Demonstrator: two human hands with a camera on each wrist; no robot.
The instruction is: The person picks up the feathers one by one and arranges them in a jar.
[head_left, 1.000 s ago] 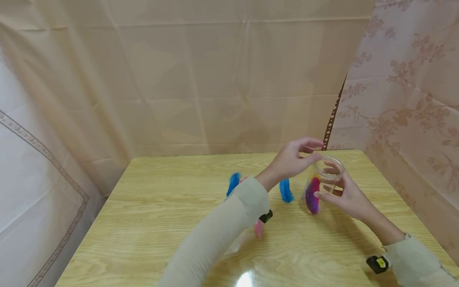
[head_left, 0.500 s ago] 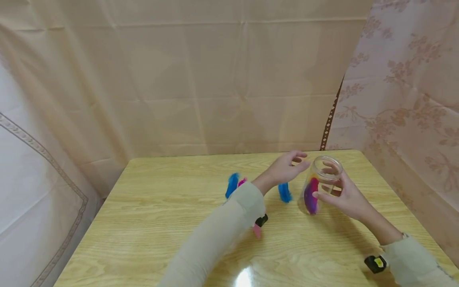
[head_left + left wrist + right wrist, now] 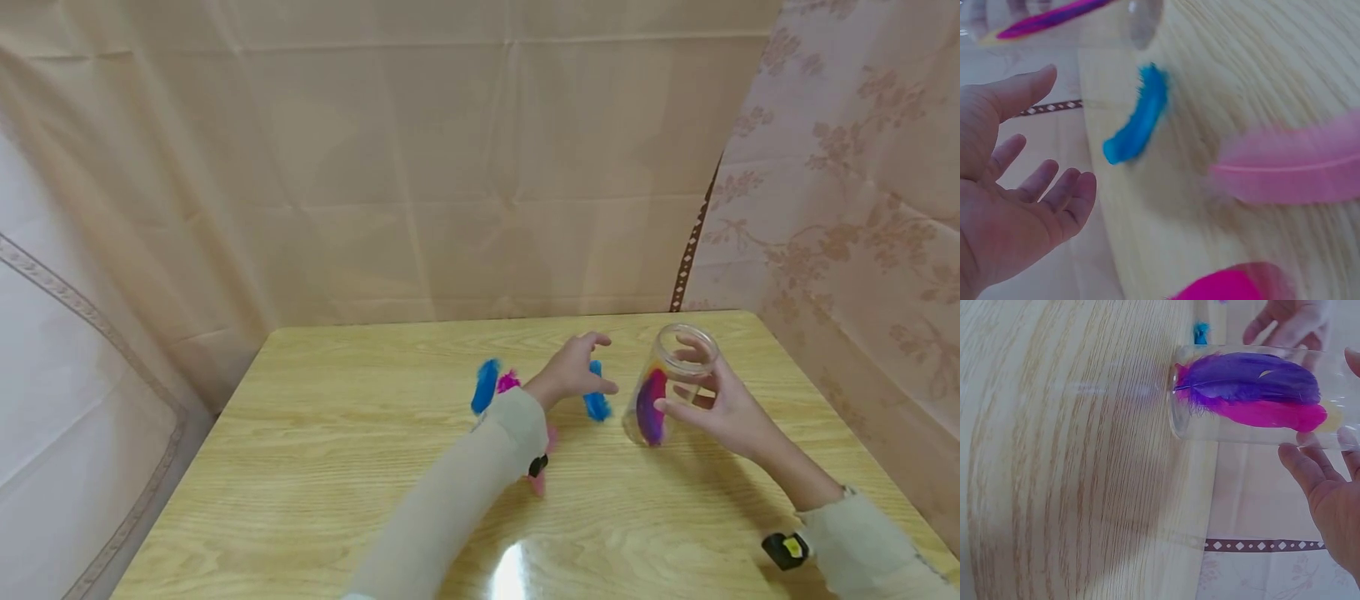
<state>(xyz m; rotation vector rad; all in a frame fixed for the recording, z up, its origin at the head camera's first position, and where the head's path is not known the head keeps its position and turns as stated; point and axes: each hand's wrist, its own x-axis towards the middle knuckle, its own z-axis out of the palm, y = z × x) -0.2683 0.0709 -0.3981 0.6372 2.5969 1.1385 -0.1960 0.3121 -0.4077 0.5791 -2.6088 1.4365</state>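
Clear jar (image 3: 1207, 430) holds feathers (image 3: 1250, 380) — right hand (image 3: 729, 418) grips it.

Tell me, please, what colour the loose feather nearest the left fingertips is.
Blue; the feather shows best in the left wrist view.

Indoor nook: drapes (image 3: 375, 167), wood-grained table (image 3: 300, 467)

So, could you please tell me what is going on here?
A person is handling feathers at a table. The right grip holds a jar with a purple feather and a magenta feather inside. The left grip holds nothing and is near a blue feather on the table. Another blue feather lies farther left beside a magenta tuft, and a pale pink feather lies partly hidden by the left sleeve in the head view.
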